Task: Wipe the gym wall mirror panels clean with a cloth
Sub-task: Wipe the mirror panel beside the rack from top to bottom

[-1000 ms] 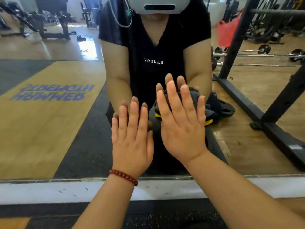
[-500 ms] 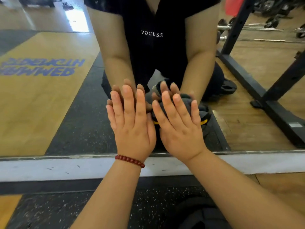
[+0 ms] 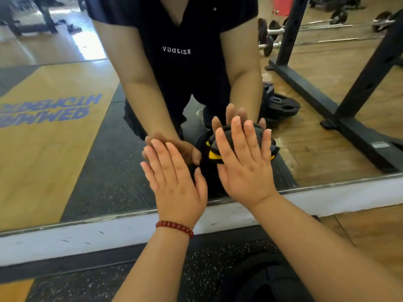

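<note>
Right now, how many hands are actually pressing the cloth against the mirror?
1. The right hand presses the dark cloth flat on the mirror near its bottom edge. The left hand, wearing a bead bracelet, lies beside it with no cloth visible under it.

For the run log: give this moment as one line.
right hand: flat, presses cloth on mirror | left hand: open, on glass | zone: bottom edge
</note>
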Available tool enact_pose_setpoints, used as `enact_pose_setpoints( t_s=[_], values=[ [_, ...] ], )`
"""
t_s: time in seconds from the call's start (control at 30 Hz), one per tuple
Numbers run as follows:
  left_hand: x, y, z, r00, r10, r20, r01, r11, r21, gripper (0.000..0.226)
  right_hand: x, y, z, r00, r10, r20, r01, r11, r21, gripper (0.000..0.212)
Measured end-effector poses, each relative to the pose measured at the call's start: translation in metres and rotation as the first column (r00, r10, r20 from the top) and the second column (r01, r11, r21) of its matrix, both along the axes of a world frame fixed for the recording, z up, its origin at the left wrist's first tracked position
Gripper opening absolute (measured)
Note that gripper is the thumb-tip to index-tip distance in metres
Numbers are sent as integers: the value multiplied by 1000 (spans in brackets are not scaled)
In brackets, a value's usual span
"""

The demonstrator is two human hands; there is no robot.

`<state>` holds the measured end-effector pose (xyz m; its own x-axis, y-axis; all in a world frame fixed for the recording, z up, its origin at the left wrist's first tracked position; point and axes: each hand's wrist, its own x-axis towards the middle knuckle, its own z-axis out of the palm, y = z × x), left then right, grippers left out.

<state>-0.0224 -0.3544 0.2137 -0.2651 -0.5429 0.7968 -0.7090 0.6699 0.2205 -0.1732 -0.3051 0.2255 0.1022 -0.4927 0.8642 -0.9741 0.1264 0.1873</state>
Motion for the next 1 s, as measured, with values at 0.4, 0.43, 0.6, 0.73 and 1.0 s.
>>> enact_pose_setpoints(
  t_s=[0.4,0.43,0.6,0.73,1.0],
  values=[
    [-43,15,34,994,-22,105,32,995,-91,79,-28,29,-32,978,-143,153,129,987,99,85],
    [-45,15,34,994,-13,107,22,996,-89,80,-33,26,-17,977,-136,166,130,990,44,83],
    [-50,16,33,994,-13,111,24,995,-102,89,-46,15,58,825,-12,566,210,935,-287,65],
    [-50,20,38,995,-28,93,39,993,-113,86,-43,16,34,734,-23,679,256,935,-244,64],
    [-64,24,72,981,-86,174,118,976,-183,78,-28,14,65,703,0,711,257,932,-255,66]
  ],
)
